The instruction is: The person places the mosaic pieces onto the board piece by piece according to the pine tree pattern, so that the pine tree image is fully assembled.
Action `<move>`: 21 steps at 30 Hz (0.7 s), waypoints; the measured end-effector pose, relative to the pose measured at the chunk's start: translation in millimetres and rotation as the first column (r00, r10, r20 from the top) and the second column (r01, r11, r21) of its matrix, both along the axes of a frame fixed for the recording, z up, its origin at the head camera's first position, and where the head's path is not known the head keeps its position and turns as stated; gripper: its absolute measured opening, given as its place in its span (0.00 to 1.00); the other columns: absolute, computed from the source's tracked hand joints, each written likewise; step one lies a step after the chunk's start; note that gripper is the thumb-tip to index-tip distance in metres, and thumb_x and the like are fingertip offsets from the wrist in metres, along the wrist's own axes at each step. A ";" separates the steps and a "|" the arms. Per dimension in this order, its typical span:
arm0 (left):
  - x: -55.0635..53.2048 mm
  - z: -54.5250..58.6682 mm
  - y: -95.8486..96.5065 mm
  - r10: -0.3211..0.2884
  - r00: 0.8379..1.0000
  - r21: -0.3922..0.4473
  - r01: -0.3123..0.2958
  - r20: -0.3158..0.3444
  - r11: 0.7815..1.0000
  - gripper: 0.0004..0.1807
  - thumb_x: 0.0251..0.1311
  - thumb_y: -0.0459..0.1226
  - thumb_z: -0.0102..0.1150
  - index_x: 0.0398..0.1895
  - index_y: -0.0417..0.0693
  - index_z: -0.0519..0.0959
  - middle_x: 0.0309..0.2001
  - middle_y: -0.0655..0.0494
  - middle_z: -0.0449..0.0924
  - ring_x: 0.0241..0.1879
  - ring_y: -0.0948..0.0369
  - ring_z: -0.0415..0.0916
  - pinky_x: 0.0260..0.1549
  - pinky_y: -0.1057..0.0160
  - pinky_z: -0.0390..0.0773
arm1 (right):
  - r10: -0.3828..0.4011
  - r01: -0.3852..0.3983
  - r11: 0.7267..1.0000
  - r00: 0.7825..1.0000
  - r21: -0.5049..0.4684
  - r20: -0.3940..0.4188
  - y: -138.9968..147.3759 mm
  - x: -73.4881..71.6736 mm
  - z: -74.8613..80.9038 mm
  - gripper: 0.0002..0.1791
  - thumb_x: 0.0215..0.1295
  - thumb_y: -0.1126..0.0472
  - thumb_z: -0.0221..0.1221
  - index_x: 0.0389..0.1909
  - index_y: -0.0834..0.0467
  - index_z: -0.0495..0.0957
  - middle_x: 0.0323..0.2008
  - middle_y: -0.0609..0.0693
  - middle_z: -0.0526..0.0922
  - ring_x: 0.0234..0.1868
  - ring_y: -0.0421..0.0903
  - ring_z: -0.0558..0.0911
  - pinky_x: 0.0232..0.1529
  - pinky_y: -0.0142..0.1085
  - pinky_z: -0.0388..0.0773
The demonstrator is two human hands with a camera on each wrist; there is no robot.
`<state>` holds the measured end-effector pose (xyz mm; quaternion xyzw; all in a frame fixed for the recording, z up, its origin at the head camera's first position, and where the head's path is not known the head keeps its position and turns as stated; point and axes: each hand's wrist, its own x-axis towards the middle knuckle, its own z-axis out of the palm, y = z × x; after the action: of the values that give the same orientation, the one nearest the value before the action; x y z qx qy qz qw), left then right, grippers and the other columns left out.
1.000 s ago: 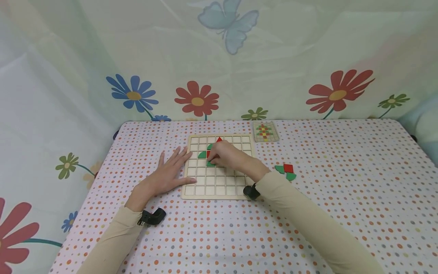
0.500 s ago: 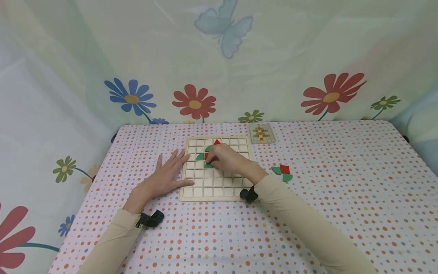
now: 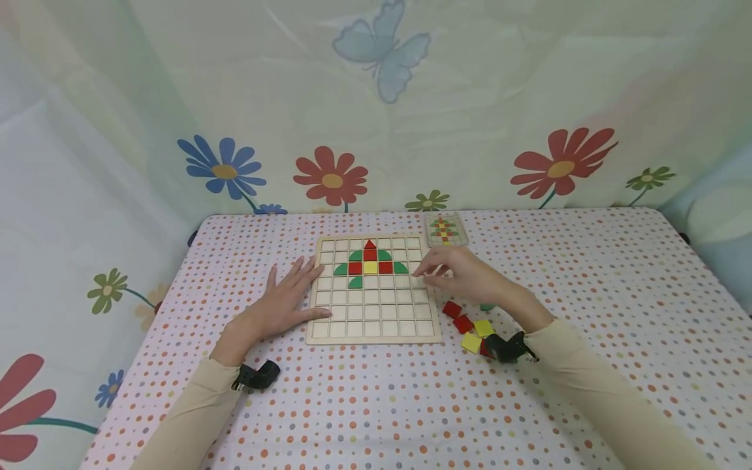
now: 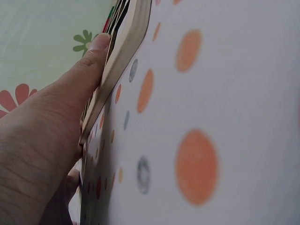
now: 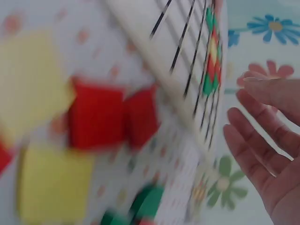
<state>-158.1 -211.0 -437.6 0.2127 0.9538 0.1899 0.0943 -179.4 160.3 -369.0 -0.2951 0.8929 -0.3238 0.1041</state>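
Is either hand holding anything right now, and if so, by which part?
Nothing is gripped. The right hand shows nothing between its fingers; the left hand only rests its thumb on the left edge of the wooden grid board.

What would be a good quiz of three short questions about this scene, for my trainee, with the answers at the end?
1. True or false: the person's left hand is touching the pale wooden grid board.

2. Which colour is the flat square tile lying directly between two flat red square tiles on the board?
A) blue
B) yellow
C) green

3. In the head view, how many flat green quarter-circle tiles show on the board?

Key: 1. True; 2. B; 3. Five.
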 end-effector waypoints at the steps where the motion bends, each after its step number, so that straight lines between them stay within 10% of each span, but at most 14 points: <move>1: -0.1 0.0 -0.4 0.002 1.000 -0.001 -0.002 0.001 1.000 0.55 0.65 0.65 0.62 0.86 0.49 0.51 0.85 0.47 0.42 0.84 0.46 0.33 0.75 0.30 0.25 | -0.016 0.016 1.000 1.000 0.007 -0.006 9.2 -0.3 -0.3 0.08 0.68 0.71 0.67 0.46 0.62 0.88 0.45 0.52 0.87 0.47 0.50 0.83 0.52 0.49 0.85; 11: -1.0 -0.5 0.6 -0.003 1.000 0.009 0.003 0.011 1.000 0.55 0.65 0.66 0.61 0.86 0.49 0.51 0.85 0.48 0.42 0.84 0.47 0.33 0.75 0.30 0.26 | -0.168 0.162 0.980 0.985 0.113 0.043 81.4 5.7 -12.6 0.12 0.61 0.68 0.73 0.46 0.63 0.88 0.42 0.53 0.86 0.43 0.51 0.83 0.47 0.47 0.85; 21: -0.1 -1.0 -1.1 0.003 1.000 0.014 -0.003 0.018 1.000 0.55 0.65 0.65 0.62 0.86 0.50 0.51 0.86 0.49 0.41 0.84 0.48 0.32 0.75 0.32 0.24 | -0.217 0.220 0.968 0.976 0.123 -0.035 83.0 9.8 -20.8 0.15 0.56 0.69 0.77 0.44 0.67 0.87 0.37 0.53 0.88 0.36 0.48 0.82 0.40 0.43 0.84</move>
<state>-158.3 -212.1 -438.6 0.2101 0.9519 0.1987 0.1013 -169.6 243.2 -389.8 -0.1912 0.9397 -0.2729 0.0767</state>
